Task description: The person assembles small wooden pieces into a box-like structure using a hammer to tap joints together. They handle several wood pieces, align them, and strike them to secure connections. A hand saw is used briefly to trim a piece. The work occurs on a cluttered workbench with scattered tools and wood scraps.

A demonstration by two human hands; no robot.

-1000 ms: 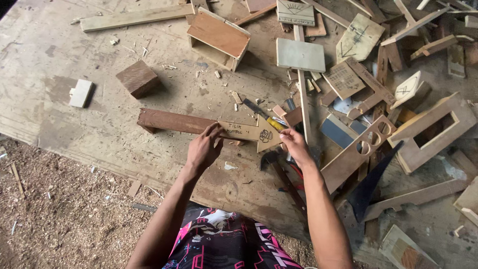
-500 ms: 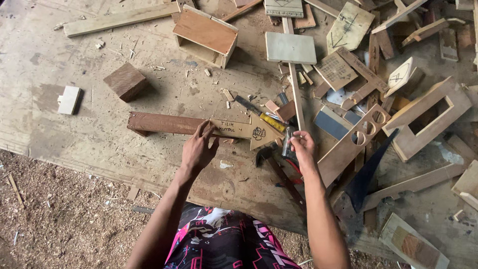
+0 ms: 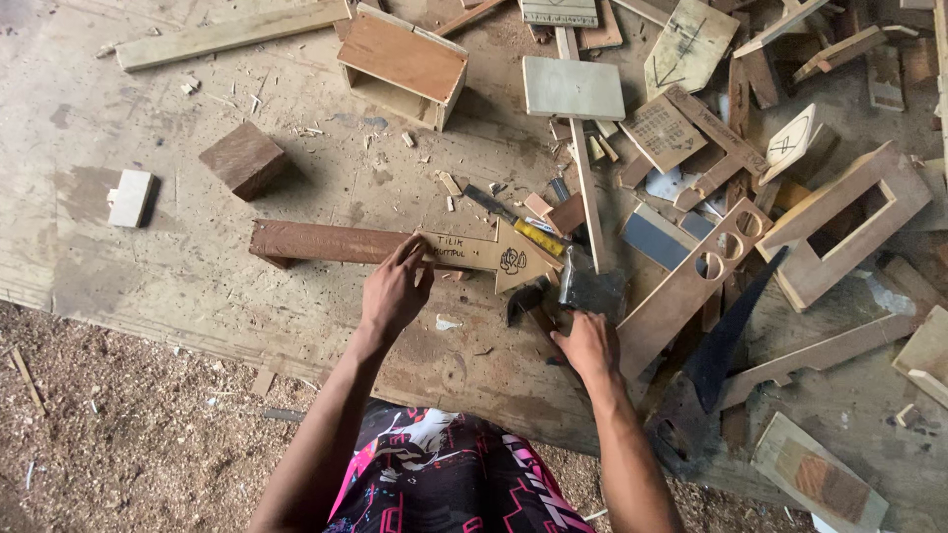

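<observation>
The flat arrow-shaped plywood sign [image 3: 494, 255], pale with dark handwritten lettering and a small drawn emblem near its point, lies on the worn, dusty counter [image 3: 178, 266], its blunt end overlapping a long reddish-brown wooden bar [image 3: 326, 242]. The left hand [image 3: 395, 291] presses its fingertips onto that overlap, fingers spread and flat, pinning rather than gripping. The right hand [image 3: 585, 345] is clenched around the handle of a dark-headed hammer [image 3: 590, 288], whose head sits just beside the arrow's point.

By the look of it, the step in hand is fixing the sign to the bar: one piece is held in place, the tool is taken up. No nail is visible at the joint, so the next move seems to call for keeping the two pieces aligned, fingers clear of the striking spot.

A yellow-handled tool [image 3: 538, 237] lies just above the arrow's tip. Farther out are other marked pieces: a square tan board with faint lettering [image 3: 662, 130], a pale panel with drawn pen lines [image 3: 691, 44], a small cream tile with a sketched mark [image 3: 788, 143]. A plain grey-white square board [image 3: 573, 89] rests above them, an open brown wooden box [image 3: 403, 64] to its left. A dark wooden block [image 3: 244, 158] and a small white block [image 3: 130, 195] sit well apart at the left. Sawdust covers the floor [image 3: 118, 434] below.
</observation>
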